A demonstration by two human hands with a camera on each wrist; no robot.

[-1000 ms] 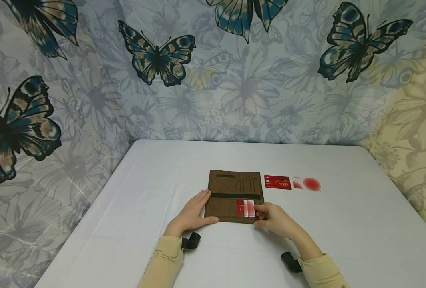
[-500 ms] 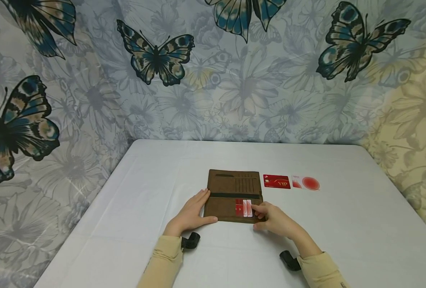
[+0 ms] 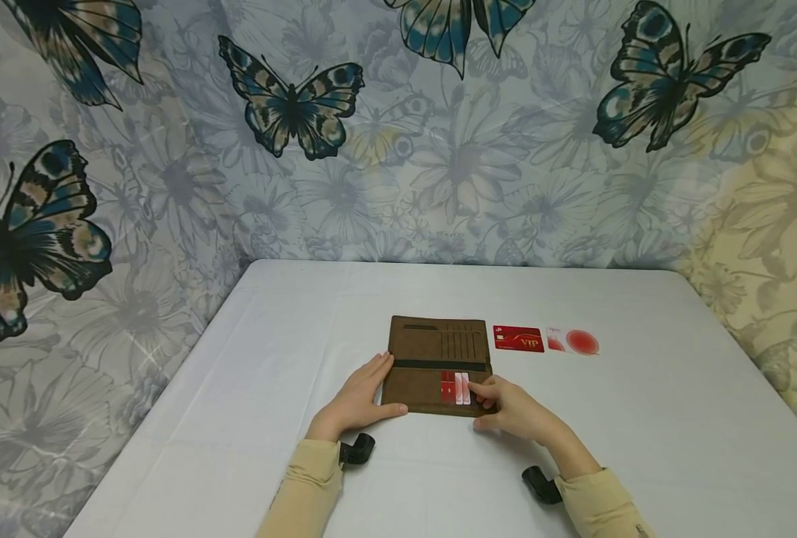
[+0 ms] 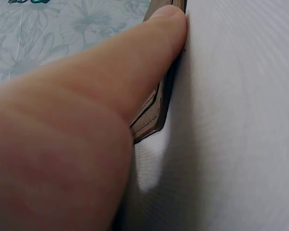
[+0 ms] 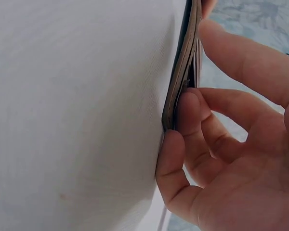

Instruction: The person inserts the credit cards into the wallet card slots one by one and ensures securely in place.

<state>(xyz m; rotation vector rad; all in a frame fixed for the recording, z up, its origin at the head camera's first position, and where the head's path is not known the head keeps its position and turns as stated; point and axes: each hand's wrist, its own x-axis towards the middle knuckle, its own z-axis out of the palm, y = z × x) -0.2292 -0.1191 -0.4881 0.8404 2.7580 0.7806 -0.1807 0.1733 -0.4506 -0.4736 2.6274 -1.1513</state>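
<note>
A brown wallet [image 3: 412, 392] lies unfolded on the white table, slots facing up. Strips of a red card [image 3: 448, 388] and pink-and-white cards [image 3: 462, 388] show on its near half. My left hand [image 3: 361, 400] rests along the wallet's left edge, thumb extended onto the near left corner; the left wrist view shows the thumb [image 4: 166, 26] on the wallet. At the right edge my right hand [image 3: 509, 407] has curled fingers, one tip touching the rightmost pink-and-white card. Other fingertips [image 5: 188, 113] meet the wallet's edge [image 5: 176, 86] in the right wrist view; much of the card is hidden.
Right of the wallet's far half lie a red VIP card [image 3: 519, 338] and a white card with a red disc [image 3: 582, 342]. Black wrist cameras [image 3: 358, 450] sit at both cuffs. Behind the table [image 3: 291, 314] hangs butterfly-patterned cloth [image 3: 459, 164].
The rightmost pink-and-white card has slid left, its visible strip narrowing. My right fingertip has shifted slightly left with it. The left hand stays on the wallet.
</note>
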